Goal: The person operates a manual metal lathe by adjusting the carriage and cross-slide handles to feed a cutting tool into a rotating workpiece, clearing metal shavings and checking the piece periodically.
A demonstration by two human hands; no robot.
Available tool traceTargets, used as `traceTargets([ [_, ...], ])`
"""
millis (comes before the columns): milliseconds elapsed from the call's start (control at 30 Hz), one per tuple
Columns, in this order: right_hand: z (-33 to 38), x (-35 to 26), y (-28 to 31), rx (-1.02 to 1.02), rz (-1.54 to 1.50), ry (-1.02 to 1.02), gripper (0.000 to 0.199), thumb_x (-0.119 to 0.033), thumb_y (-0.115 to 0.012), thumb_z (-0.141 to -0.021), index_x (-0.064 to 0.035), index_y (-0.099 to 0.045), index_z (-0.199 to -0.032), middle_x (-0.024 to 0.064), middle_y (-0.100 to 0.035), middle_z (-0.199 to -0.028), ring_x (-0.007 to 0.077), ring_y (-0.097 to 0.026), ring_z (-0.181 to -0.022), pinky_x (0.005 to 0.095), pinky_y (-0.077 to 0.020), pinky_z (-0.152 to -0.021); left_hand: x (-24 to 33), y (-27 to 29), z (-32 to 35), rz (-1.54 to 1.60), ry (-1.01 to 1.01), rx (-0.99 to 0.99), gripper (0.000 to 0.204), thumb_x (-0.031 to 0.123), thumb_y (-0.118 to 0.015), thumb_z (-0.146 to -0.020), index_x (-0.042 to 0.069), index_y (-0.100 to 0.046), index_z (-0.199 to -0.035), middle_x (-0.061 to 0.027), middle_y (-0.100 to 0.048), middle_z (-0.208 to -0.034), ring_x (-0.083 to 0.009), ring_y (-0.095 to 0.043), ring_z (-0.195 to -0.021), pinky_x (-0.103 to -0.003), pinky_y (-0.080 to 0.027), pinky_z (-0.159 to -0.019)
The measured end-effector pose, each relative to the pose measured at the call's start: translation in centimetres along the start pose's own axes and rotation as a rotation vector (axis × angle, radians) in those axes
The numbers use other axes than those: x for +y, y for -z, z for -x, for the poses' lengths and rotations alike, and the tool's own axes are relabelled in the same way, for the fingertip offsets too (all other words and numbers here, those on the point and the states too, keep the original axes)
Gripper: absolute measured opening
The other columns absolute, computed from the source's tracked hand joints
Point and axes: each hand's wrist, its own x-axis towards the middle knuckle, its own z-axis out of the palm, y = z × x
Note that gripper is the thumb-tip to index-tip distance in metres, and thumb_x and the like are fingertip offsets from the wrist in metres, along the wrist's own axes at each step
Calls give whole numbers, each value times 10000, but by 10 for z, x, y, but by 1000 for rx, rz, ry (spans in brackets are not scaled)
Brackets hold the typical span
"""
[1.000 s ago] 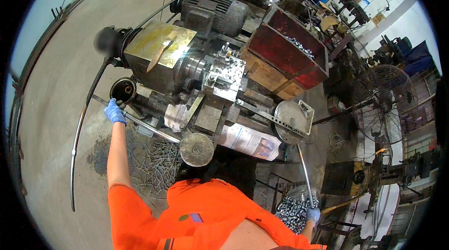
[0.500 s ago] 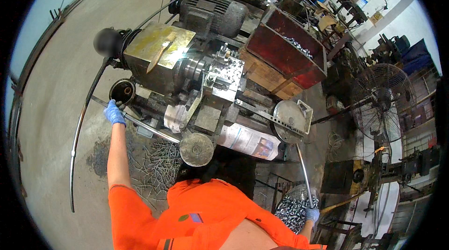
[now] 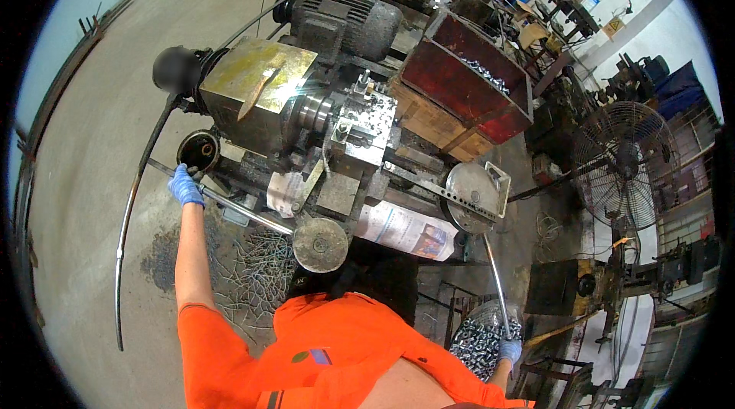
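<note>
My left hand, in a blue glove, is closed around a long metal lever bar. The bar runs into a round metal hub at the front of a small lathe. Low on the right, my gloved right hand grips a second, steeply slanted lever bar, whose top meets the large round disc. Between them sits the metal-flecked tool block, close to the shiny chuck. A thin curled metal strand hangs beside the block.
A brush lies on the headstock cover, with a motor behind. A red bin of metal parts stands at the back right. Beside my right hand is a basket of small metal parts. Thin metal scraps litter the floor. A fan stands right.
The thin metal strand by the tool block looks more curled. Both hands keep their grip on the lever bars, with hardly any movement; the whole view has shifted very slightly.
</note>
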Motion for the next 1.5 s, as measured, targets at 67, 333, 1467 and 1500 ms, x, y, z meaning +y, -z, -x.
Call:
traceTargets([
  [67, 1, 2, -1, 13, -36, 11, 487, -450, -596, -731, -16, -639, -948, 250, -613, -929, 400, -586, -906, 431, -474, -780, 0, 1, 0, 12, -2, -1, 143, 97, -557, -818, -36, -524, -861, -156, -619, -652, -209, -579, -449, -309, -518, -424],
  [333, 4, 8, -6, 101, -43, 35, 488, -415, -636, -701, 28, -631, -906, 265, -614, -915, 393, -599, -890, 435, -481, -774, -5, 6, -9, 61, 16, -20, 166, 94, -566, -809, -51, -526, -878, -172, -615, -673, -231, -588, -485, -323, -524, -449],
  [1467, -13, 38, -47, 42, -30, -24, 386, -338, -649, -665, 14, -648, -823, 258, -615, -874, 395, -605, -841, 433, -477, -719, 4, 3, 1, 22, 60, -21, 195, 139, -508, -833, -54, -533, -821, -163, -612, -703, -237, -559, -487, -314, -511, -493],
  [1500, -13, 39, -50, 55, -31, -33, 388, -342, -651, -663, 13, -648, -820, 258, -615, -873, 395, -605, -841, 432, -477, -721, 4, 3, 1, 19, 60, -21, 194, 139, -508, -833, -53, -535, -820, -163, -613, -704, -236, -560, -487, -313, -512, -493],
])
